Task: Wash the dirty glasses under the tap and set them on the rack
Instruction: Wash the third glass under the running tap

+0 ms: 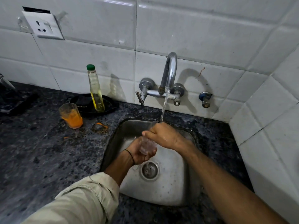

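— So, what stands at the left of the bench (40, 151)?
— An orange-stained glass (71, 116), upright, at ten o'clock from the sink (169, 183). At one o'clock from it, a green-capped bottle (95, 91) stands on a black plate (87, 105).
— And the clear glass (148, 145)?
— It is tilted over the sink, below the running tap (169, 73). The left hand (139, 155) cups its base, fingers curled round it. At one o'clock, the right hand (161, 136) has its fingers clamped over the upper part.

Clear glass (148, 146) under running tap (169, 73); orange-stained glass (71, 115) upright on counter (40, 151), L.
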Tool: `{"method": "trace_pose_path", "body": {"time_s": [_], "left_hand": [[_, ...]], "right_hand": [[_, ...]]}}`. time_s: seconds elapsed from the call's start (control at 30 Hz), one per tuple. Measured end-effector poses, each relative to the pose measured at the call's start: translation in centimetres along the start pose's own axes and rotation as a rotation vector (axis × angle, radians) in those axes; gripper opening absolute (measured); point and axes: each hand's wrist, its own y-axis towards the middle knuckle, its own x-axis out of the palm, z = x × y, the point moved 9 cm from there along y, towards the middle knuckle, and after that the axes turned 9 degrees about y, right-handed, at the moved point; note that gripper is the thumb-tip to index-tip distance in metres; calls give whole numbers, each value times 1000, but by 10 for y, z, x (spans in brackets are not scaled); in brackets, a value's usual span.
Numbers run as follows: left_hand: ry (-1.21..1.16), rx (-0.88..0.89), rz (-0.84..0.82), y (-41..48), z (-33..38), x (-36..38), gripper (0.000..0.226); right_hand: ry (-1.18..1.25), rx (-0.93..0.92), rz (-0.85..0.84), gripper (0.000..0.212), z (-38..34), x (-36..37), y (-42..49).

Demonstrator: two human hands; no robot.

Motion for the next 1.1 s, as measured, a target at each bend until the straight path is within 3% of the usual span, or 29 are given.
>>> {"method": "trace_pose_path", "body": {"time_s": [0.07, 0.17, 0.23, 0.33, 0.43, 0.5, 0.57, 0.7, 0.8, 0.87, 0.93, 1.0, 1.1], "left_hand": [[30, 13, 22, 2, 6, 0, 31], [-24, 151, 47, 7, 18, -1, 35], [-48, 181, 11, 4, 17, 4, 34], [-66, 101, -7, 5, 4, 1, 34], [-61, -63, 57, 11, -13, -8, 38], [-67, -64, 83, 14, -16, -9, 30], [-108, 32, 35, 11, -8, 0, 21], [-231, 170, -9, 4, 0, 6, 35], [-166, 84, -3, 3, -6, 1, 36], [-54, -41, -7, 2, -15, -1, 45], [5, -104, 0, -1, -22, 0, 38], [-28, -4, -1, 4, -16, 3, 27], [-180, 214, 44, 9, 1, 1, 27]], "right_hand": [[33, 26, 62, 51, 6, -2, -3], [403, 279, 252, 49, 30, -4, -4], [486, 373, 291, 53, 36, -4, -7], [290, 197, 255, 54, 20, -15, -10], [-74, -106, 9, 51, -12, -5, -11], [-278, -195, -35, 50, -22, 5, -13], [-195, -127, 81, 49, -18, -2, -11], [115, 179, 304, 54, 12, -6, -6], [53, 37, 165, 53, 5, -6, -2], [-153, -175, -50, 53, -17, 1, -9], [-326, -281, -129, 54, -30, 5, -16], [-299, -238, -40, 52, -31, 0, -14], [-86, 33, 176, 56, -11, -7, -6]]}}
